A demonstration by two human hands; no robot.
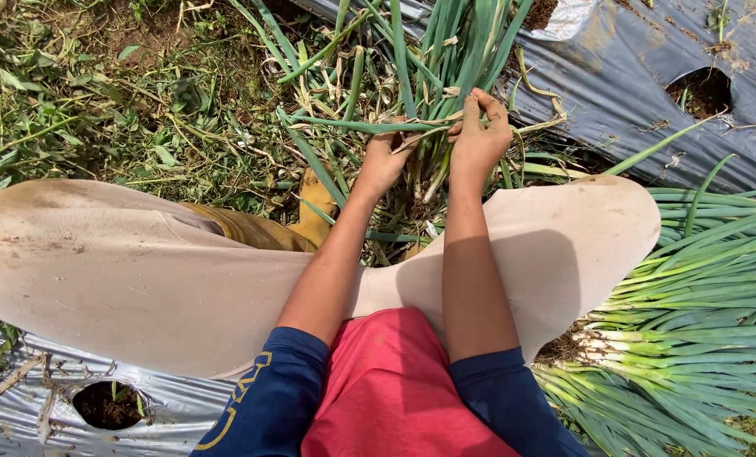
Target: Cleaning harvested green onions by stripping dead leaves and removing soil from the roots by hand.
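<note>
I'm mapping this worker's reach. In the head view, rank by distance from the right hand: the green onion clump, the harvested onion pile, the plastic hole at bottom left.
From the right hand:
1. Green onion clump, gripped, in front.
2. Harvested onion pile, on the right.
3. Plastic hole, bottom left, behind the left knee.

Left hand (384,165): closed around the base of a standing clump of green onions (429,59), fingers wrapped on the stalks.
Right hand (478,140): just beside the left, pinching a dry, pale leaf strand (433,131) against the same clump.
Knees: spread wide in beige trousers (124,271), clump between them.
Boot (314,207): yellow, by the left knee, among loose leaves.
Harvested pile (691,338): green onions lying flat at the right edge, white roots towards the right knee.
Plastic mulch sheet (615,76): grey, top right corner, with a round planting hole (701,91); another stretch at the bottom left corner.
Weedy ground (99,101): top left.
</note>
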